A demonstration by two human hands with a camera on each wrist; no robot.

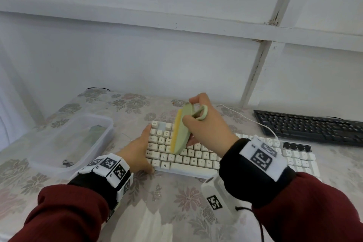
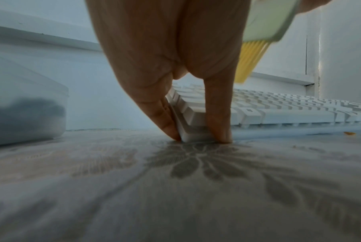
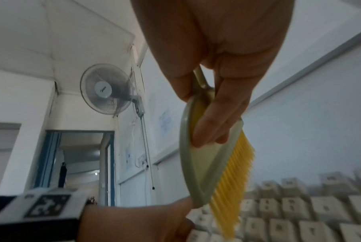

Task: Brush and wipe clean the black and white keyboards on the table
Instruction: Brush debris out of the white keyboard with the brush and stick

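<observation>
Right hand: your right hand (image 1: 206,124) hovers above the left half of the white keyboard, fingers and thumb curled round a pale green plastic brush with yellow bristles (image 1: 179,132); in the right wrist view the fingers (image 3: 218,114) lie pressed together along the brush's flat back.
Brush: its small loop handle (image 1: 202,113) pokes out past your knuckles. The bristle edge faces left and down, and its lower end reaches the keys near the left letter columns, though you cannot tell for sure whether it touches.
Left hand: your left hand (image 1: 137,151) braces the keyboard's left end; in the left wrist view thumb and a finger (image 2: 165,117) straddle the near-left corner, spread apart, tips down on the cloth.
White keyboard: the white corded keyboard with cream keycaps (image 1: 196,158) lies mid-table, its long side running left to right in front of you.
Black keyboard: the black full-size keyboard (image 1: 310,126) sits behind and to the right of the white one, near it but not touching.
Table: a faded floral tablecloth (image 1: 172,198) covers it.
Container: a translucent rectangular plastic tub (image 1: 72,139) stands left of the white keyboard, with something dark and greenish inside that you cannot make out.
Near edge: a white marker-tagged device (image 1: 218,200) hangs under your right wrist.
</observation>
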